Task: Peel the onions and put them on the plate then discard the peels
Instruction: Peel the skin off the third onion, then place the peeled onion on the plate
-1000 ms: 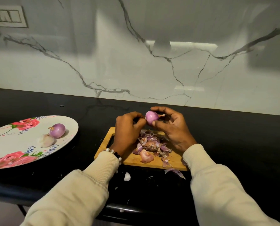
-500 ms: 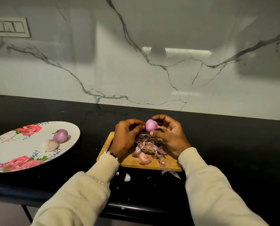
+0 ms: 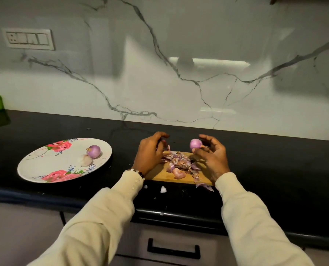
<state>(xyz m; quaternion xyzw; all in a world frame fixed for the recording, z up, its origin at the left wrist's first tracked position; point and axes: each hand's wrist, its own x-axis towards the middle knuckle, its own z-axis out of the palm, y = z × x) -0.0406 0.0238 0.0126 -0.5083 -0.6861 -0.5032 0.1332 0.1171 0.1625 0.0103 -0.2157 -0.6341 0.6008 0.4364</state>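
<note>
On black counter point(image 3: 265, 169), beneath marble wall point(image 3: 179, 54), cutting board point(image 3: 159, 176).

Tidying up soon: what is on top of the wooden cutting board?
A heap of purple onion peels lies on the cutting board. Its left end is hidden under the left hand.

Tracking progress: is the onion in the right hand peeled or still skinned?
Mostly peeled: the onion in the right hand looks smooth and glossy purple; a small scrap clings at its end.
</note>
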